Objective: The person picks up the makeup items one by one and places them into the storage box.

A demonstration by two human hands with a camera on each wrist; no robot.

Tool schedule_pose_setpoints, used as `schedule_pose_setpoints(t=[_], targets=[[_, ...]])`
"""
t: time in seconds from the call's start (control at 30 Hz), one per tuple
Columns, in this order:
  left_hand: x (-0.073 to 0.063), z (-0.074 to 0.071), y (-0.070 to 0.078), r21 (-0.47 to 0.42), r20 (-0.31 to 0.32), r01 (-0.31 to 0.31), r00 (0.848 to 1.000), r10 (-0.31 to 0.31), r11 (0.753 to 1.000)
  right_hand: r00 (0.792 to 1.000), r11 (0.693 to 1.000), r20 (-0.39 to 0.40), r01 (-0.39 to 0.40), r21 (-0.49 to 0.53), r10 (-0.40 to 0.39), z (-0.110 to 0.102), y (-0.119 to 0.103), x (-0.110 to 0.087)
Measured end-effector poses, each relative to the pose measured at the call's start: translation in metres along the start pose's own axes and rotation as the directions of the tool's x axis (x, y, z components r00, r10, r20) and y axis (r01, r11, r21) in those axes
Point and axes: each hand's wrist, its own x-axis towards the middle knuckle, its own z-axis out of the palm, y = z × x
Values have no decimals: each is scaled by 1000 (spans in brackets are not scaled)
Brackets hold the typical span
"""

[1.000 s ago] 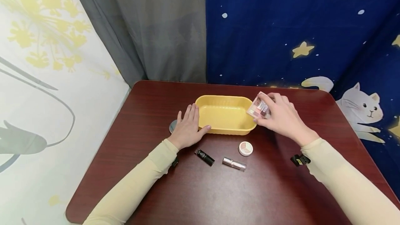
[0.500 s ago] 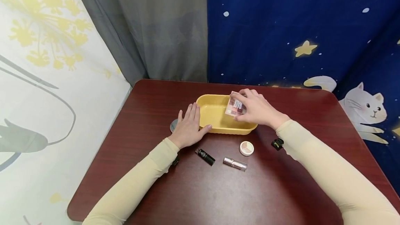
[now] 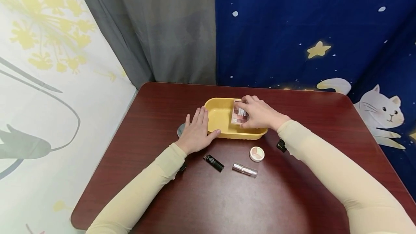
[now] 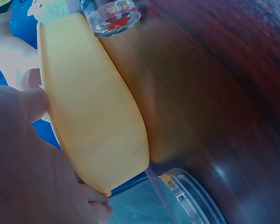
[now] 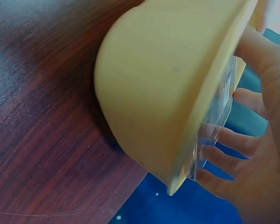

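A yellow oblong basin [image 3: 221, 135] stands on the dark red table. My right hand [image 3: 261, 114] grips an eyeshadow palette [image 3: 238, 113] with a clear lid, partly down inside the basin's right half. In the right wrist view the palette [image 5: 224, 100] shows past the basin's rim, fingers around its edge. My left hand [image 3: 196, 133] rests with straight fingers on the basin's left rim. Beside that hand, a round grey-lidded container [image 3: 181, 130] is partly hidden. In the left wrist view its clear side [image 4: 184, 196] shows near the fingertips.
In front of the basin lie a black tube [image 3: 213, 163], a silvery lipstick-like tube [image 3: 245, 170] and a small round three-colour compact [image 3: 257, 154]. Grey and blue curtains [image 3: 266, 28] hang behind the table [image 3: 162, 100]; a white patterned wall is at left.
My right hand has carried the palette leftward from beyond the basin's right end to over it, then lowered it inside. The left hand has stayed on the rim.
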Motion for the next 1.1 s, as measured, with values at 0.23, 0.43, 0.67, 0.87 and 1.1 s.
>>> schedule_pose_setpoints(t=[0.23,0.43,0.67,0.87,1.1], targets=[[0,0,-1,-7,7,1,1000,-1,1000,999,999,-6,36,-21,-36,8,1,-1],[0,1,-2,-13,8,-5,1000,5,1000,998,998,9,64,-2,-64,13,6,-1],[1,1,-2,-11,11,-4,1000,4,1000,993,993,44,110,-46,-108,20,9,-1],[1,-1,0,-18,16,3,1000,-2,1000,994,994,44,105,-36,-103,23,5,-3],[1,0,-1,-7,8,-1,1000,2,1000,995,996,43,85,-9,-85,26,4,-4]])
